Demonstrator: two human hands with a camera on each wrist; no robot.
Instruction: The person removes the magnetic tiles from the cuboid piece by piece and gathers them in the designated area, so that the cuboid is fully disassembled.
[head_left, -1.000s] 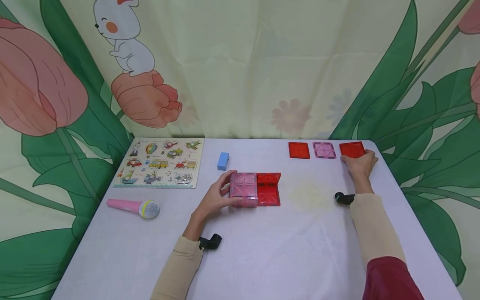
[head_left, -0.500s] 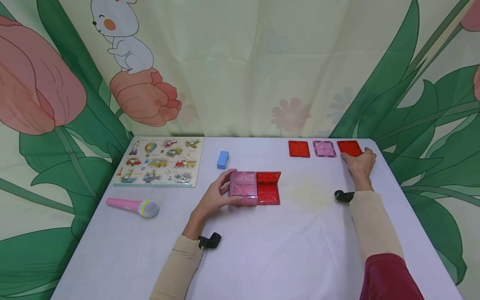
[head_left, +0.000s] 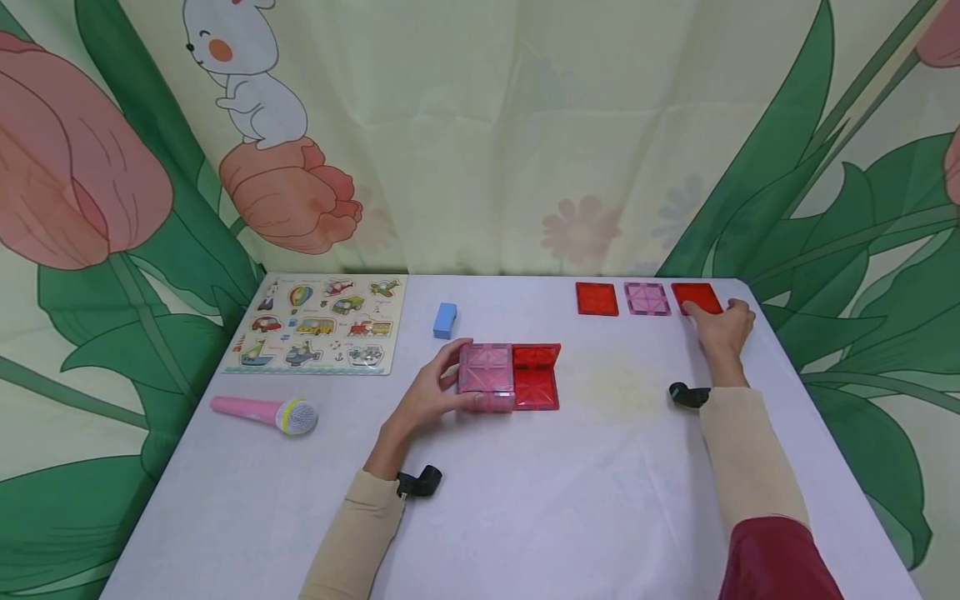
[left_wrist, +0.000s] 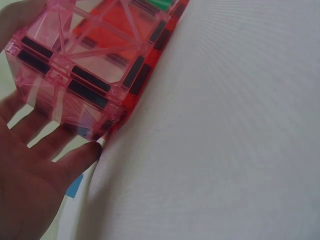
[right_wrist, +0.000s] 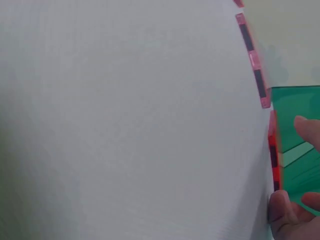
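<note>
Several spread left fingers (left_wrist: 77, 161) hold box (head_left: 486, 369); right fingers (right_wrist: 280, 207) touch tile (head_left: 697, 295).

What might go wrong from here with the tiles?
The right hand touches a red tile near the far edge of the table; a slip might nudge it off. The pink tile beside it might get bumped. The left hand grips the pink tile box; squeezing hard could collapse it.

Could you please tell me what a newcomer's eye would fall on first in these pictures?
Probably the pink and red see-through tile structure mid-table, held by the left hand. Next might be the large pink tulip printed on the backdrop at far left, then the right hand at a red tile near the table's far right corner.
</note>
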